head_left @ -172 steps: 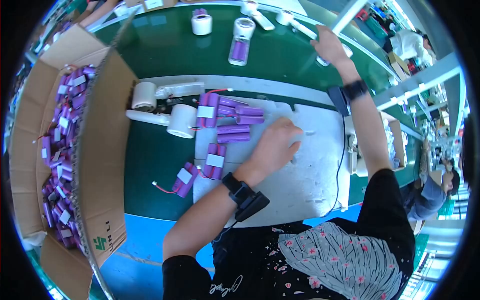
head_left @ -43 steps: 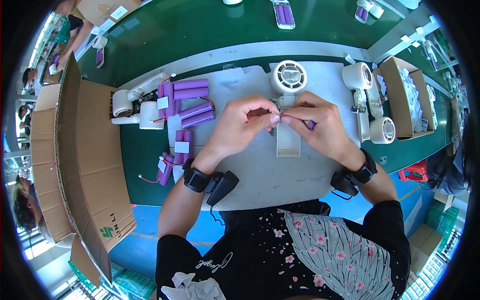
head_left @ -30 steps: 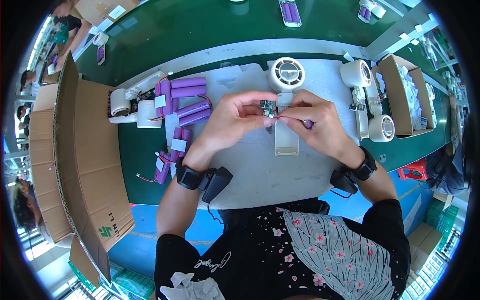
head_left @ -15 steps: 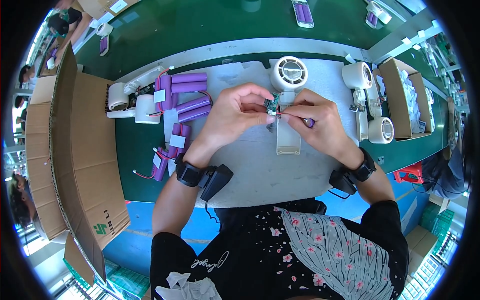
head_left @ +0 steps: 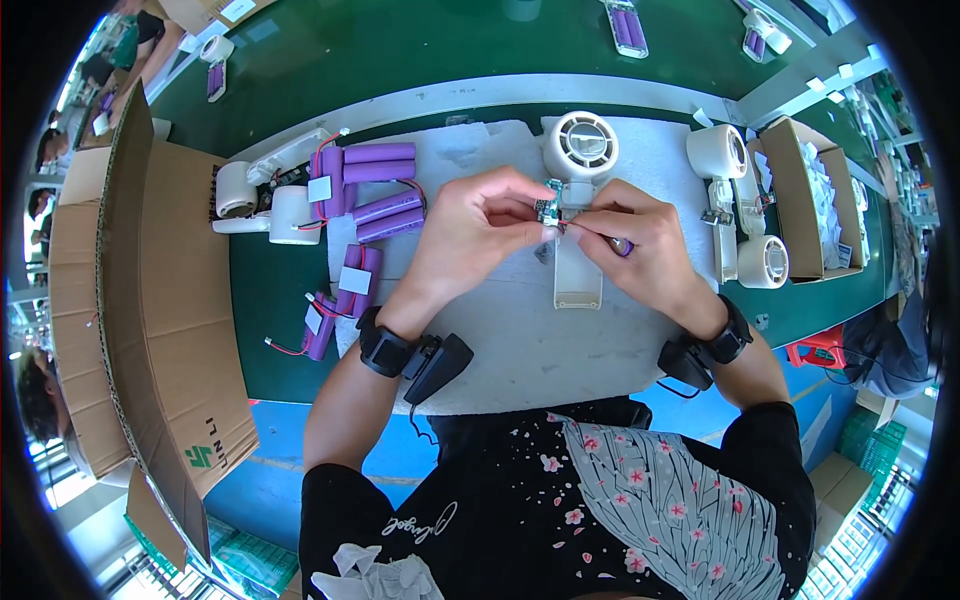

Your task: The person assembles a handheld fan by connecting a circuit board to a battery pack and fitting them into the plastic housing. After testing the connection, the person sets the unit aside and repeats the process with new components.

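From the head view, I see the small change at the fingertips: the circuit board (head_left: pixel 548 208), nearly lost behind the fingers just over a second ago, now shows its green face beyond the thumb of the left hand (head_left: pixel 475 220). That grip is clamped on the board's left side. The right hand (head_left: pixel 645 235) has thumb and fingertips pinched together on a thin reddish lead (head_left: pixel 568 226) at the board's near end, and the end of a purple cell (head_left: pixel 621 246) pokes out under its fingers. The two hands nearly meet.

To me this suggests the lead is being worked against the board; whether it is seated I can't tell, as the fingers cover the spot.

Board and lead are above the open handle shell (head_left: pixel 578 285), near of the round white fan head (head_left: pixel 582 146), on the pale mat (head_left: pixel 560 350) covering the bench (head_left: pixel 262 325). The loose battery packs (head_left: pixel 360 282) on the left lie as they did, well apart from the hands.
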Demonstrator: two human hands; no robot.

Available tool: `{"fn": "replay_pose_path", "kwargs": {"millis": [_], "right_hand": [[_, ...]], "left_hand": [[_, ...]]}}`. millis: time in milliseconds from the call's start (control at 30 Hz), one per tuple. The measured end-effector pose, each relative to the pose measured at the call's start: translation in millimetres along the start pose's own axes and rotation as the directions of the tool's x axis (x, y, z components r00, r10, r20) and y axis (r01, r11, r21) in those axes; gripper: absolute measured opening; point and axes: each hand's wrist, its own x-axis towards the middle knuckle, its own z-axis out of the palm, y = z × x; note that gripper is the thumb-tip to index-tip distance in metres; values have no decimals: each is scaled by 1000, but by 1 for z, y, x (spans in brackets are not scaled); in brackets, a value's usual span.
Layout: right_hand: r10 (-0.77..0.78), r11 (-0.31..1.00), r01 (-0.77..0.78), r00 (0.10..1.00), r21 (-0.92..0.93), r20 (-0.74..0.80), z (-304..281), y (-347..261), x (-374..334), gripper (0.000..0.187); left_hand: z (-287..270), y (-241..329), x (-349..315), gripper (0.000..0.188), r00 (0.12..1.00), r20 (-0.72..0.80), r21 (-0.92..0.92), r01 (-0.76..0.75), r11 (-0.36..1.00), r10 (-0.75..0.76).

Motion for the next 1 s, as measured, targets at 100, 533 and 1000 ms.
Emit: {"fn": "replay_pose_path", "kwargs": {"millis": [100, 533, 1000], "right_hand": [[-8, 1000, 8, 1000, -2, -18, 1, -1, -1, 12], [103, 994, -101, 993, 39, -49, 0, -12, 2, 23], [65, 997, -71, 989, -39, -136, 6, -10, 3, 32]], "left_hand": [[1, 0, 0, 27, 1000, -5, 12, 19, 1000, -19], [14, 0, -1, 36, 979, -25, 149, -198, 969, 204], [15, -7, -3, 33, 976, -69, 249, -185, 951, 208]]}}
